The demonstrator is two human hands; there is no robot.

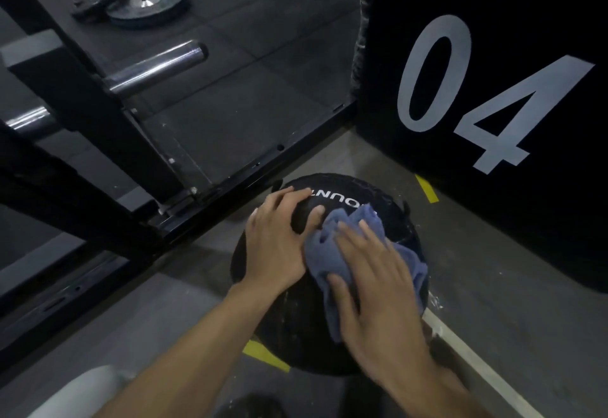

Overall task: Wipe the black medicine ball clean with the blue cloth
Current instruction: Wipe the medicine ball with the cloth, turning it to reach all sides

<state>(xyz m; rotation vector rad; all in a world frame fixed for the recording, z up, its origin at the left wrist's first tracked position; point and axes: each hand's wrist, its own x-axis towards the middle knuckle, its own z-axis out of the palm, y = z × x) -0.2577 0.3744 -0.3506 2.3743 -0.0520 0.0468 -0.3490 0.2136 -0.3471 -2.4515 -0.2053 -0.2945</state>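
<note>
Both hands I see on the black medicine ball (297, 328): left hand (279, 240) flat and empty, right hand (378, 289) open, pressing the blue cloth (324, 243).

dim, cool-toned gym light on your view, glare streaks on the chrome bar (158, 67) and weight plate (148, 4) at upper left, your right hand (378, 289) slightly motion-blurred, wide-angle bending toward the frame edges, dark corners losing detail

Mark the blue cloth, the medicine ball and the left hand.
blue cloth (320, 249): head view, bunched fold left of the fingers.
medicine ball (348, 192): head view, top near the lettering.
left hand (279, 236): head view, back of hand.
</note>
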